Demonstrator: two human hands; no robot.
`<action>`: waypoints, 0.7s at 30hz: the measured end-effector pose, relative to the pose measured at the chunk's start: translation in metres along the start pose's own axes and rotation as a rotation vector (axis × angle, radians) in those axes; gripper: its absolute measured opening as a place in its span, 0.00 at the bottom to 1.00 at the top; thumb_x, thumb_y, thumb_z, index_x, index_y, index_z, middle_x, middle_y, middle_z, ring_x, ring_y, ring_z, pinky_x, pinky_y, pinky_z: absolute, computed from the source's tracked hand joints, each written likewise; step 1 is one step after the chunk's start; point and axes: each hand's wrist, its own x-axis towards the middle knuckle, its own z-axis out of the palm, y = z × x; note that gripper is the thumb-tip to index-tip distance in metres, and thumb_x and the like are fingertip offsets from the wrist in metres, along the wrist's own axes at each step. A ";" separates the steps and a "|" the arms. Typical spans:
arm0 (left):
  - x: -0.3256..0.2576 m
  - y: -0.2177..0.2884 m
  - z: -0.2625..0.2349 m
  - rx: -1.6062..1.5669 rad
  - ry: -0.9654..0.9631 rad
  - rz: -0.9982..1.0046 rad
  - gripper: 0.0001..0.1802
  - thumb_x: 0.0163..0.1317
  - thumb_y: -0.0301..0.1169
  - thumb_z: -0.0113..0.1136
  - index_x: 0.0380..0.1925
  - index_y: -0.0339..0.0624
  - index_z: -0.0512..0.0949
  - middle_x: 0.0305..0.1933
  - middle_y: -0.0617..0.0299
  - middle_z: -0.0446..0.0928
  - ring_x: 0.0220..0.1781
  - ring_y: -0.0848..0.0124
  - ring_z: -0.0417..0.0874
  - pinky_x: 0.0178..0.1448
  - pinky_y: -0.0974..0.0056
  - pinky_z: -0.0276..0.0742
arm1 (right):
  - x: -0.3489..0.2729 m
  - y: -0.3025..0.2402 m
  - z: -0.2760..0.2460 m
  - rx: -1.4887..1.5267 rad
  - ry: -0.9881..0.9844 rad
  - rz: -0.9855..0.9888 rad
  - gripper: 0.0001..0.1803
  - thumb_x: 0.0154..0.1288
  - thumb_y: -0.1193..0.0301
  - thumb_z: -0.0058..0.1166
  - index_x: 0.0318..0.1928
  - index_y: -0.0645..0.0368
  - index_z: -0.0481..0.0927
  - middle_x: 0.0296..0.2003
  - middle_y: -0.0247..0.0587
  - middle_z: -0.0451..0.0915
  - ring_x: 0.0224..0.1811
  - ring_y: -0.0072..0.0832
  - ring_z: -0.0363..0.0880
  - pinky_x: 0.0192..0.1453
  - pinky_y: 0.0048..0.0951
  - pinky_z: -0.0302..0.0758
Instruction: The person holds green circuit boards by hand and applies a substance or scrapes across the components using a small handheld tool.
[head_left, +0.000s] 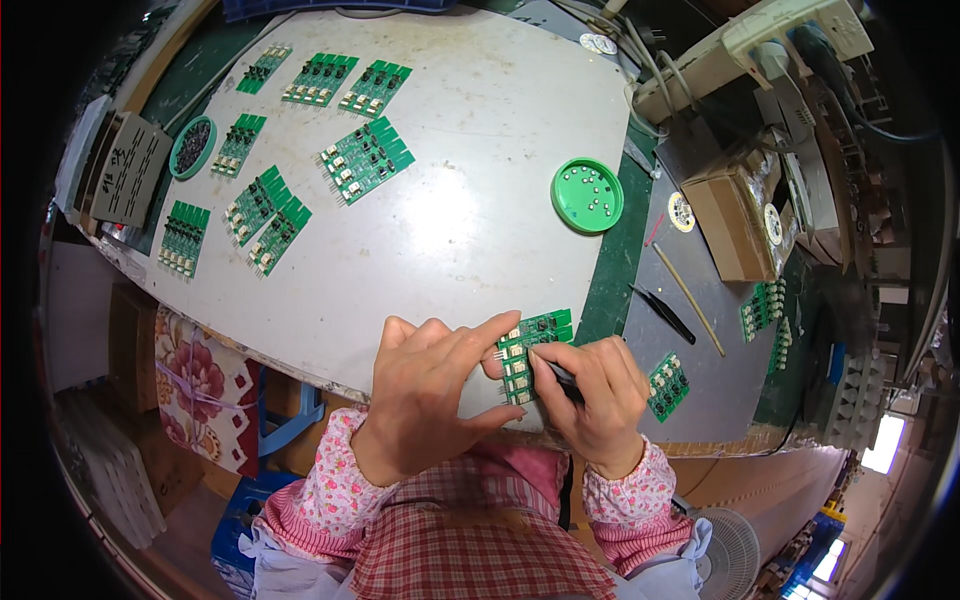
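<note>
At the table's front edge lies a green circuit board panel (517, 368) with a row of white parts on its left side and black parts farther right. My left hand (425, 375) grips this panel, index finger at its far end and thumb at its near end. Over the panel's right part, my right hand (600, 390) is closed, thumb and index fingertips pressed together near the white parts. Something dark shows under its fingers, but I cannot make out what it is.
Several green board panels (366, 160) lie at the left. A green dish of small white parts (587, 195) stands at the right, a dish of black parts (193, 147) far left. Black tweezers (663, 312), a thin stick (690, 300) and another board (668, 386) lie right.
</note>
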 end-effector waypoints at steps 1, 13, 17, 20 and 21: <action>0.000 0.000 0.000 0.002 0.002 0.004 0.49 0.35 0.39 0.87 0.66 0.50 0.80 0.35 0.80 0.80 0.34 0.75 0.74 0.48 0.62 0.60 | 0.000 0.000 0.000 0.000 -0.001 0.000 0.11 0.56 0.79 0.74 0.40 0.58 0.88 0.28 0.36 0.78 0.27 0.34 0.76 0.30 0.34 0.70; 0.000 0.000 -0.003 -0.002 -0.027 0.015 0.49 0.39 0.37 0.85 0.67 0.47 0.78 0.36 0.79 0.78 0.37 0.73 0.76 0.48 0.60 0.61 | -0.001 0.004 0.000 -0.008 0.020 -0.053 0.11 0.59 0.77 0.73 0.42 0.57 0.87 0.27 0.35 0.75 0.26 0.31 0.76 0.26 0.33 0.70; 0.000 0.000 -0.002 -0.002 -0.031 0.012 0.49 0.39 0.37 0.85 0.67 0.47 0.78 0.36 0.79 0.78 0.37 0.73 0.76 0.48 0.60 0.61 | -0.001 0.004 0.000 -0.005 0.015 -0.059 0.12 0.59 0.76 0.73 0.43 0.57 0.87 0.27 0.35 0.75 0.26 0.31 0.76 0.26 0.33 0.70; 0.000 0.000 -0.001 -0.005 -0.024 0.014 0.49 0.39 0.37 0.85 0.67 0.48 0.78 0.36 0.79 0.78 0.37 0.73 0.76 0.48 0.60 0.61 | -0.001 0.004 0.000 -0.006 0.013 -0.061 0.12 0.59 0.76 0.73 0.43 0.57 0.87 0.27 0.35 0.75 0.26 0.31 0.75 0.26 0.33 0.70; 0.000 0.000 -0.002 -0.003 -0.026 0.011 0.49 0.38 0.37 0.85 0.67 0.48 0.78 0.36 0.79 0.78 0.37 0.73 0.76 0.48 0.60 0.61 | -0.001 0.004 0.000 -0.007 0.012 -0.062 0.12 0.59 0.76 0.73 0.43 0.57 0.87 0.28 0.35 0.75 0.26 0.31 0.75 0.26 0.33 0.70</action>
